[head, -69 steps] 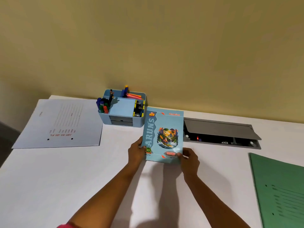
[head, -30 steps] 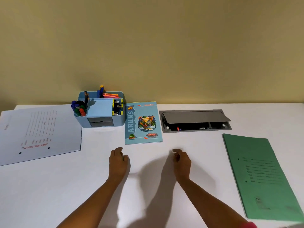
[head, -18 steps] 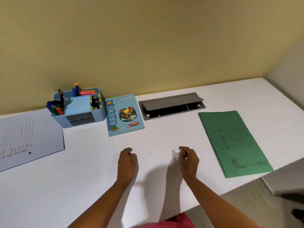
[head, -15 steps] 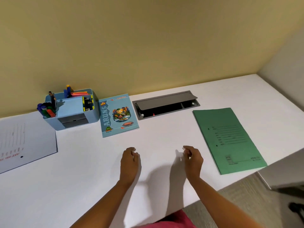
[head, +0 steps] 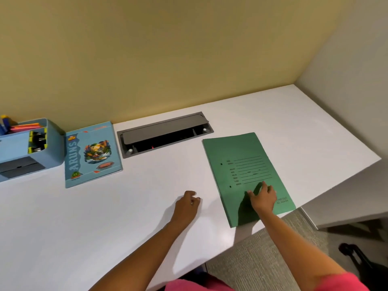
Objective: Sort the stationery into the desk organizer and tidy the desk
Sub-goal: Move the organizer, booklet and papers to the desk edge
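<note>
Since half a second ago, the right hand (head: 263, 198) has left the bare bench (head: 126, 211) and come down on the green folder (head: 241, 158). It lies palm down on the near part of the cover, fingers loosely spread and thumb out to the left, pinching nothing; the arm reaches forward and right. The left hand (head: 188, 203) rests knuckles up just left of the folder, fingers loosely curled and empty.

I judge the folder to be the next thing to tidy. It is thin and flat, so the move calls for sliding it or getting a thumb under an edge, probably the near one by the bench's front.

A grey hatch (head: 165, 133) sits beyond the folder's far left corner. The notebook (head: 92, 154) lies well left of the folder, with the organizer (head: 53, 143) just beyond it.
</note>
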Action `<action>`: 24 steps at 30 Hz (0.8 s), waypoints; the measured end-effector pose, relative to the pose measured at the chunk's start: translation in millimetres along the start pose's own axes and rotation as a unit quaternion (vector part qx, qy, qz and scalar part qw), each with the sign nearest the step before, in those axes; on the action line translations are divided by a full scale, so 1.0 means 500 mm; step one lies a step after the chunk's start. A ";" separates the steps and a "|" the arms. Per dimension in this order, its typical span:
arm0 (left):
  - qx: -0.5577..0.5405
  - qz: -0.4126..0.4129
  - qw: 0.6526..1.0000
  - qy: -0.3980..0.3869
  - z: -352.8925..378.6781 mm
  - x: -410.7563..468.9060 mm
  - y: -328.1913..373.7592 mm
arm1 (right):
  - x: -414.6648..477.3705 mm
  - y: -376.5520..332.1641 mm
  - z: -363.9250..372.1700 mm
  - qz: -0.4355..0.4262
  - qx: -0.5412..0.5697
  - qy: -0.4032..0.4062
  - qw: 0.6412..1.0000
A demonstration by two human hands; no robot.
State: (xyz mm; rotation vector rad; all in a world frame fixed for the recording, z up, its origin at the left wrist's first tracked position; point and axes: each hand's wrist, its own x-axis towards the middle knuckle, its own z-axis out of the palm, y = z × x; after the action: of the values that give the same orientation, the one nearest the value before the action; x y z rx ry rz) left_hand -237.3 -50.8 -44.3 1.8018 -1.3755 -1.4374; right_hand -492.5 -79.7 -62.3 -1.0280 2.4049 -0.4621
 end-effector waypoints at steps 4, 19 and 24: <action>-0.017 -0.048 0.998 -0.040 0.083 0.018 0.046 | 0.054 0.064 -0.034 -0.002 -0.105 -0.049 0.993; -0.038 -0.091 0.995 -0.007 0.163 0.060 0.095 | 0.126 0.050 -0.102 0.116 -0.032 -0.039 0.992; -0.078 -0.068 0.995 -0.001 0.159 0.066 0.103 | 0.144 0.054 -0.105 0.131 0.049 -0.001 0.990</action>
State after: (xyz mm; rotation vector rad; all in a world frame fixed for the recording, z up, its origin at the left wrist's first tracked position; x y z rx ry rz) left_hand -332.5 -82.7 -45.2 1.8233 -1.1259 -1.5703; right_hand -580.4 -109.3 -53.2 -0.6571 2.4424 -0.4777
